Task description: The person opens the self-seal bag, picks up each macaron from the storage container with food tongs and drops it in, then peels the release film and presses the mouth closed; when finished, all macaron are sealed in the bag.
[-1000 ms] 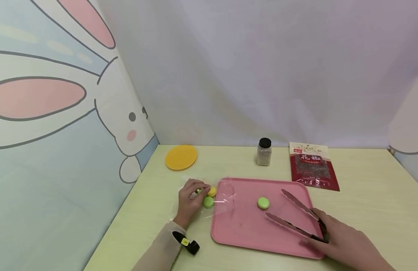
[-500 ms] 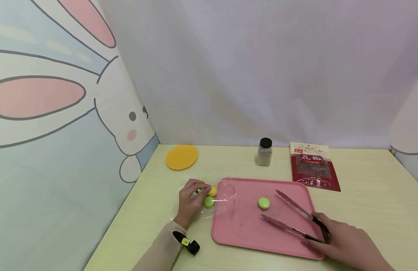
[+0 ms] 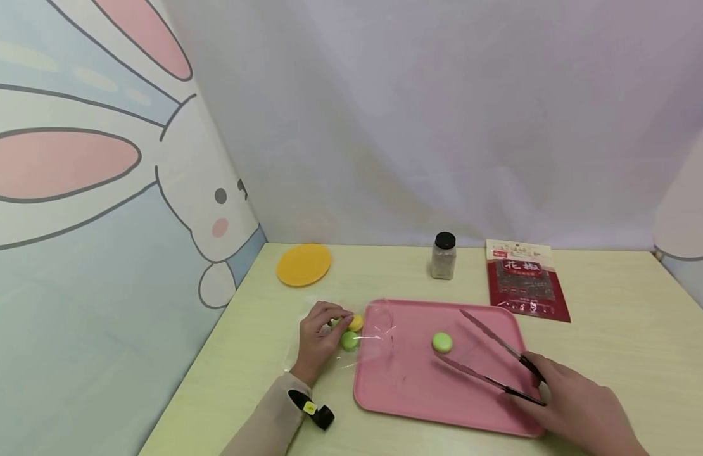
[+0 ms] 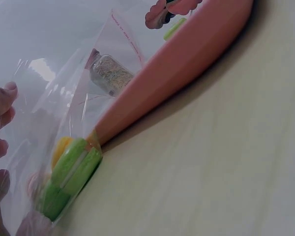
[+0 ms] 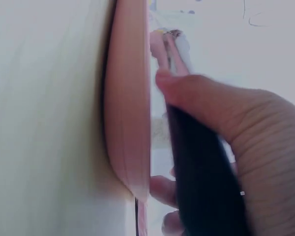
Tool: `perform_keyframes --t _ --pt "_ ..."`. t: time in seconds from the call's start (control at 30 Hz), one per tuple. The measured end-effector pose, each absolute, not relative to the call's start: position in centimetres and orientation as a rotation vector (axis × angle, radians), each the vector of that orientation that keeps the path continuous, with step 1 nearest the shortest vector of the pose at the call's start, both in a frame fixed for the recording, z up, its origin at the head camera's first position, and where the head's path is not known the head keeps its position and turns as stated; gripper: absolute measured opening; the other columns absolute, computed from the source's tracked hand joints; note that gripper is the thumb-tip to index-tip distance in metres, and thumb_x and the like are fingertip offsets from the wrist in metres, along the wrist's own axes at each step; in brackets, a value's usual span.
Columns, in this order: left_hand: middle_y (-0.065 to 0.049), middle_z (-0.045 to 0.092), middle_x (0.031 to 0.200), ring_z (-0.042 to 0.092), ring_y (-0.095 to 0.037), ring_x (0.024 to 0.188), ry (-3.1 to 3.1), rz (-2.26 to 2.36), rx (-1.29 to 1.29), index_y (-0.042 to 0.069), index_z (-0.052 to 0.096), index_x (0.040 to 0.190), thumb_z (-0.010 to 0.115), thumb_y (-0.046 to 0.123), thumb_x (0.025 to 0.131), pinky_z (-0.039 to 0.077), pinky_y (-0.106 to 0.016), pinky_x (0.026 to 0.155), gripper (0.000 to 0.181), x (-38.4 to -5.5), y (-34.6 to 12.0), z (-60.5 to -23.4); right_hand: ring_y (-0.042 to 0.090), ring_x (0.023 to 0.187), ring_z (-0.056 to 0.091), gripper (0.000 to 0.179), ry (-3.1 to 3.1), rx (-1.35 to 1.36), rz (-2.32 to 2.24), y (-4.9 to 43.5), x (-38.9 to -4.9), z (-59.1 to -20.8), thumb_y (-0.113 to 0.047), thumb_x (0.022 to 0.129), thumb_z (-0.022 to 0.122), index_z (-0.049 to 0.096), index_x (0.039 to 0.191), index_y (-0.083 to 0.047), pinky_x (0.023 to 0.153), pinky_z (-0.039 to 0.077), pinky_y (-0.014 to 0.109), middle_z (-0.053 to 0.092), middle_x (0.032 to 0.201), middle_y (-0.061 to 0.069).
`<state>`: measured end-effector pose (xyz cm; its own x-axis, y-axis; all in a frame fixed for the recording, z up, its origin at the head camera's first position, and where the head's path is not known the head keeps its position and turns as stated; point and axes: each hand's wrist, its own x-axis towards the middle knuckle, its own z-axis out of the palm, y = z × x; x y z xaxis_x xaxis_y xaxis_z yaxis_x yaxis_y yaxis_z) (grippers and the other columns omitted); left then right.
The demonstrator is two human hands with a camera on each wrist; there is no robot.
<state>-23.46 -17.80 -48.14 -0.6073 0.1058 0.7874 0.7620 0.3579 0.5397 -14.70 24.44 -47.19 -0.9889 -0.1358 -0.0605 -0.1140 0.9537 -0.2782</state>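
My left hand [image 3: 322, 335] pinches a clear plastic bag [image 3: 380, 329], whose mouth lies over the tray's left edge. Inside the bag are green macarons [image 3: 349, 341] and a yellow macaron [image 3: 356, 323], partly hidden by the fingers. In the left wrist view the green macarons [image 4: 71, 172] show through the film beside the tray. My right hand [image 3: 574, 402] grips metal tongs [image 3: 494, 342] by their black handles, the arms spread apart above the pink tray [image 3: 403, 380]. One green macaron [image 3: 442, 342] lies on the tray, close to the tip of the nearer tong arm.
Behind the tray stands a spice jar [image 3: 444, 255] with a black lid. A red-and-white spice packet [image 3: 527, 278] lies at the back right. At the back left is a yellow disc [image 3: 304, 265]. A curtain with rabbit prints hangs along the table's left side.
The tongs have shifted left and a little away from me, so their tips are nearer the macaron on the tray. My left hand and the bag have stayed put.
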Motion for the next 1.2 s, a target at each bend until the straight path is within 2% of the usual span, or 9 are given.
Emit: perform_keyframes --t 0.27,0.53,0.97,1.2 --pt "-0.014 0.068 0.087 0.061 -0.026 0.080 -1.954 -1.278 -0.757 -0.001 0.075 0.090 0.078 -0.012 0.079 0.048 -0.044 0.057 0.015 -23.43 -17.82 -48.10 0.016 0.077 0.054 0.089 3.044 -0.266 -0.469 23.96 -14.38 -47.87 -0.085 0.074 0.061 0.058 0.128 -0.014 0.056 0.047 0.040 0.059 0.102 0.000" --pt "-0.015 0.067 0.087 0.061 -0.027 0.080 -1.944 -1.272 -0.760 -0.001 0.074 0.089 0.078 -0.013 0.078 0.048 -0.045 0.057 0.016 -23.42 -17.80 -48.13 0.015 0.069 0.048 0.085 3.024 -0.267 -0.477 24.01 -14.36 -48.20 -0.084 0.075 0.060 0.057 0.128 -0.018 0.055 0.042 0.036 0.052 0.099 -0.003" --pt "-0.014 0.067 0.086 0.061 -0.028 0.079 -1.924 -1.267 -0.776 -0.001 0.074 0.088 0.078 -0.014 0.077 0.048 -0.044 0.057 0.017 -23.42 -17.78 -48.21 0.013 0.071 0.050 0.082 3.086 -0.289 -0.491 23.87 -14.04 -48.19 -0.081 0.075 0.064 0.059 0.128 -0.018 0.057 0.047 0.039 0.056 0.102 -0.003" --pt "-0.015 0.067 0.086 0.061 -0.028 0.079 -1.917 -1.270 -0.782 -0.001 0.074 0.088 0.078 -0.014 0.077 0.047 -0.043 0.056 0.017 -23.47 -17.79 -48.24 0.014 0.071 0.049 0.085 3.067 -0.282 -0.485 23.86 -14.09 -48.14 -0.083 0.074 0.063 0.059 0.127 -0.017 0.057 0.045 0.038 0.054 0.098 -0.003"
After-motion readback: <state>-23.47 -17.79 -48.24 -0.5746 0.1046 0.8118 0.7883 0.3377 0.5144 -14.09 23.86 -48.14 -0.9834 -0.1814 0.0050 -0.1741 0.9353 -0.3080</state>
